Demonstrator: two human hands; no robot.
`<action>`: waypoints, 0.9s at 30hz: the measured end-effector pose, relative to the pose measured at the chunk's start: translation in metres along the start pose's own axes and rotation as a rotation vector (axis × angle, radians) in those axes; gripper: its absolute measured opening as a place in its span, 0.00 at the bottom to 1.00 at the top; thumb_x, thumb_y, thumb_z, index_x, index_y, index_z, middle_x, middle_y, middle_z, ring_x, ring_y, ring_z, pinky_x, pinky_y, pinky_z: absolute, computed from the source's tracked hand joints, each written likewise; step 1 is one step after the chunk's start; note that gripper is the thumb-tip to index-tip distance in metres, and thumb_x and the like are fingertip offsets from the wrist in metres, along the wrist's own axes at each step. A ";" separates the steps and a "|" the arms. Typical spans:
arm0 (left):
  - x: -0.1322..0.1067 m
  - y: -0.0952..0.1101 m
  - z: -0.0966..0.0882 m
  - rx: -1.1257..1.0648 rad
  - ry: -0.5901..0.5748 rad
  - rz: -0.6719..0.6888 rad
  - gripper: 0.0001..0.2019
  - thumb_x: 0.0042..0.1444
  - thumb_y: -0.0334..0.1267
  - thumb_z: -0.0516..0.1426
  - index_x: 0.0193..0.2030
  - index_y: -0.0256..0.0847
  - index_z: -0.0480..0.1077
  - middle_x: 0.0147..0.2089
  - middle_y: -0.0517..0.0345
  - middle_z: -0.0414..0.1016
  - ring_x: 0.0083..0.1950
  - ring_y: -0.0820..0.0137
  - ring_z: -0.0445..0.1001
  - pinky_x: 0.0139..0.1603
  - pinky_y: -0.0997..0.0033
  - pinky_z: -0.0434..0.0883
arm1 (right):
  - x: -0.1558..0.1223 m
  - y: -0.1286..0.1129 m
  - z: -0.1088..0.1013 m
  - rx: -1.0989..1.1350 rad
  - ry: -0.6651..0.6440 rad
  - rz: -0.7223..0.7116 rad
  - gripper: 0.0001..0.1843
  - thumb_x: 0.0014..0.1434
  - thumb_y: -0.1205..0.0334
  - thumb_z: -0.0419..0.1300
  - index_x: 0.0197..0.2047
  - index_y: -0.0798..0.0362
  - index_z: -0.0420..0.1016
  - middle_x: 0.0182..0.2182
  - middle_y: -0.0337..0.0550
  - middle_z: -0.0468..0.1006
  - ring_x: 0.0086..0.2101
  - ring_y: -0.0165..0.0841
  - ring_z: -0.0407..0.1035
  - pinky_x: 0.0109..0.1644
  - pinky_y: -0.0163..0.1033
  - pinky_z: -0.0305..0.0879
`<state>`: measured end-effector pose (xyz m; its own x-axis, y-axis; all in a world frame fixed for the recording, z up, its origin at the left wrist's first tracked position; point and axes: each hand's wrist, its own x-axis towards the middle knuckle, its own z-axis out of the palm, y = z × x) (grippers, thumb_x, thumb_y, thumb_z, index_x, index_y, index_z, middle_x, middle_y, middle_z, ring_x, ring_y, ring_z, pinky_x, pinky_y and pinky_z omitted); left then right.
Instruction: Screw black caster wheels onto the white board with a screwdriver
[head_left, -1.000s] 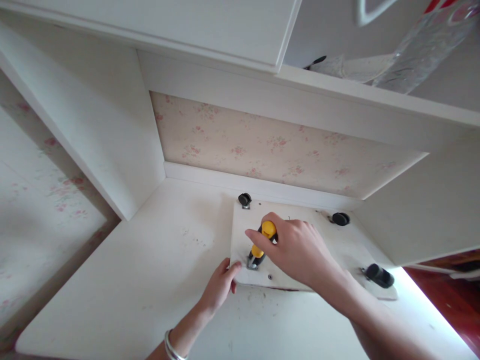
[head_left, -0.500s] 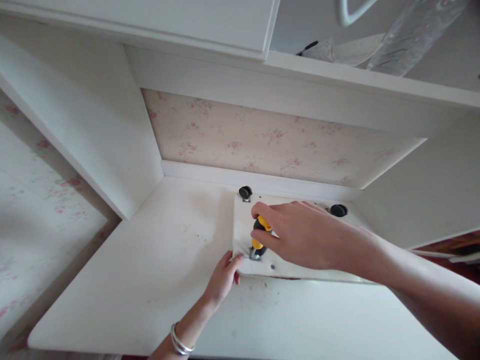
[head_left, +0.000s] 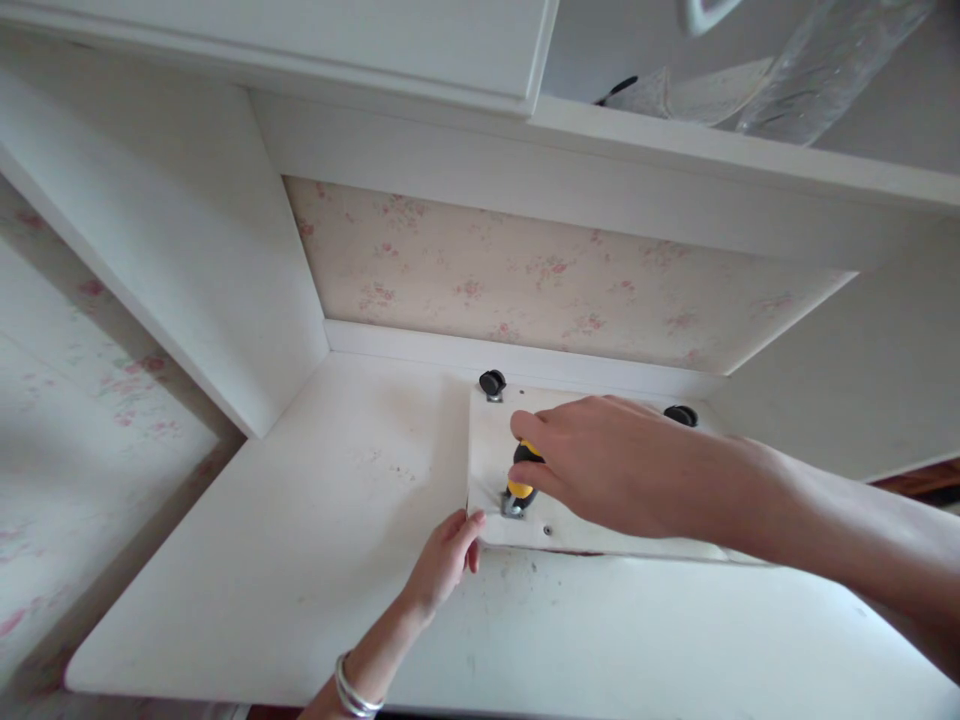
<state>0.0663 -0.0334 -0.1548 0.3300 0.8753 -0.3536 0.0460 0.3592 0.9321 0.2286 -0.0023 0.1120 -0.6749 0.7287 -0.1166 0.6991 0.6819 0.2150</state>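
My right hand (head_left: 592, 455) is closed around the yellow and black handle of a screwdriver (head_left: 523, 487). The tool's tip meets a small metal plate (head_left: 512, 506) near the front left corner of a white board (head_left: 491, 440). At that same corner, my left hand (head_left: 446, 560) grips the board's edge, thumb on top and fingers at the side. Two black caster wheels stand up from the board's far side, one at the back left (head_left: 493, 384) and one at the back right (head_left: 680, 415). A screw hole (head_left: 547, 530) shows near the front edge. My right forearm hides much of the board.
The board lies on a white desktop (head_left: 300, 530) with dark marks. White side panels (head_left: 172, 230) and a shelf (head_left: 675, 155) frame the space, with floral wallpaper (head_left: 480, 265) behind. On the shelf lies clear plastic wrapping (head_left: 825, 80).
My right hand has shifted slightly and turned a little around the screwdriver handle. The left hand keeps its hold on the board's corner.
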 end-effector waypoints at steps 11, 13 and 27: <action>0.001 -0.001 -0.001 0.021 -0.013 0.005 0.24 0.61 0.62 0.50 0.32 0.41 0.65 0.20 0.66 0.64 0.19 0.76 0.55 0.21 0.74 0.52 | 0.005 -0.001 -0.004 -0.090 -0.079 0.011 0.12 0.69 0.54 0.50 0.39 0.50 0.70 0.26 0.43 0.76 0.27 0.39 0.72 0.24 0.39 0.49; 0.000 -0.001 -0.001 0.023 -0.008 0.001 0.24 0.61 0.62 0.50 0.32 0.41 0.64 0.21 0.65 0.64 0.19 0.76 0.55 0.21 0.74 0.52 | 0.005 0.001 -0.008 -0.016 -0.124 -0.044 0.08 0.68 0.56 0.53 0.41 0.50 0.69 0.31 0.43 0.78 0.31 0.40 0.74 0.25 0.39 0.51; 0.001 -0.002 0.001 -0.006 -0.013 -0.004 0.24 0.60 0.63 0.50 0.31 0.41 0.63 0.20 0.66 0.63 0.19 0.77 0.54 0.20 0.74 0.50 | 0.010 -0.002 -0.012 -0.033 -0.132 -0.049 0.12 0.68 0.50 0.51 0.44 0.49 0.68 0.31 0.43 0.78 0.30 0.40 0.74 0.25 0.40 0.52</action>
<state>0.0678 -0.0339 -0.1572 0.3417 0.8695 -0.3567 0.0419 0.3651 0.9300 0.2178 0.0036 0.1216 -0.6696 0.6981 -0.2535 0.6567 0.7159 0.2370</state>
